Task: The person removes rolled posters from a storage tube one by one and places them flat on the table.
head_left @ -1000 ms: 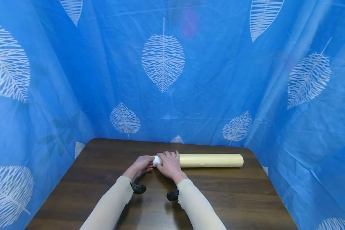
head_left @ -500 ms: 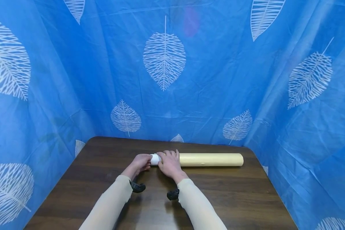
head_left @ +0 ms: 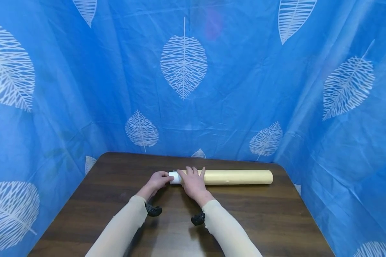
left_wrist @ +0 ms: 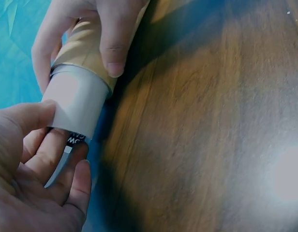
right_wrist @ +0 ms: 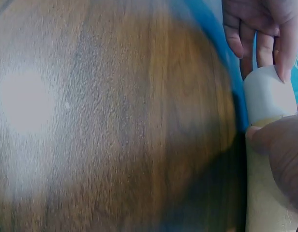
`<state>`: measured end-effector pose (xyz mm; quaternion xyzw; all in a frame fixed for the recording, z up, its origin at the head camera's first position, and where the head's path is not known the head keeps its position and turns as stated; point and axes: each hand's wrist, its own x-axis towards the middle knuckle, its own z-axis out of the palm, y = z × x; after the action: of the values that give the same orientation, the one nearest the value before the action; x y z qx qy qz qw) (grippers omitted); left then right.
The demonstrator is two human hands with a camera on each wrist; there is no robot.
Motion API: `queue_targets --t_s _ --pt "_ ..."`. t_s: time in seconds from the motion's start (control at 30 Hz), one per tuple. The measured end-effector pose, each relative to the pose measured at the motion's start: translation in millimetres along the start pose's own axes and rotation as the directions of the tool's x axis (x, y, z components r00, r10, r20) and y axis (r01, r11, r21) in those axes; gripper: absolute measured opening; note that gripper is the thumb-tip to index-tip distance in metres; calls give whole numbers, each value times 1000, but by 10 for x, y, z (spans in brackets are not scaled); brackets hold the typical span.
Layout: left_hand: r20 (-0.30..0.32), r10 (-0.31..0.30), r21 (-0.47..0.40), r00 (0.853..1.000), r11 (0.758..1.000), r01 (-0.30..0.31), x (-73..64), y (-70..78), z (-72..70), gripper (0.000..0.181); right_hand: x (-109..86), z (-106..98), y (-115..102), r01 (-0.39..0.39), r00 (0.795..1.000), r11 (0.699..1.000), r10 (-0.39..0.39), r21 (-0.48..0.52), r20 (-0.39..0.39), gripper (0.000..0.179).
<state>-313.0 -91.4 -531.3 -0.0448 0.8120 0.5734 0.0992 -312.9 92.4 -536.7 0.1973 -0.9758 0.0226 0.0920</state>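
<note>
A long cream-yellow tube (head_left: 238, 177) lies crosswise on the table, and a white roll (left_wrist: 74, 96) sticks out of its left end. Black lettering (left_wrist: 75, 139) shows on the inner side of the roll's end, partly hidden by fingers. My left hand (head_left: 158, 180) pinches the roll's outer edge, thumb on the outside and fingers at the opening. Over the tube's left end my right hand (head_left: 194, 184) grips it, with the thumb (right_wrist: 255, 134) on the near side close to where the white begins and the fingers over the top and far side.
The dark wood table (head_left: 260, 221) has rounded back corners. A blue curtain (head_left: 183, 117) with white leaf prints hangs behind and at both sides. Black devices sit at the left wrist (head_left: 153, 210) and right wrist (head_left: 198, 218).
More of the white roll shows out of the tube's left end. The right hand has shifted slightly right and its fingers have spread; the left hand keeps its pinch.
</note>
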Motion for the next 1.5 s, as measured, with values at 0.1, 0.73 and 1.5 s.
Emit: queue_targets --t_s 0.1,0.73,1.5 --pt "-16 -11 -20 1000 1000 11 -12 -5 26 21 4 12 31 19 1000 1000 -19 19 -4 59" --pt "-56 -76 -54 996 996 73 -44 -54 -123 33 -14 33 101 48 999 998 -47 41 -22 57" --pt "-104 -160 -108 982 983 149 -92 -82 -228 45 -53 10 107 61 998 998 -61 20 -20 56"
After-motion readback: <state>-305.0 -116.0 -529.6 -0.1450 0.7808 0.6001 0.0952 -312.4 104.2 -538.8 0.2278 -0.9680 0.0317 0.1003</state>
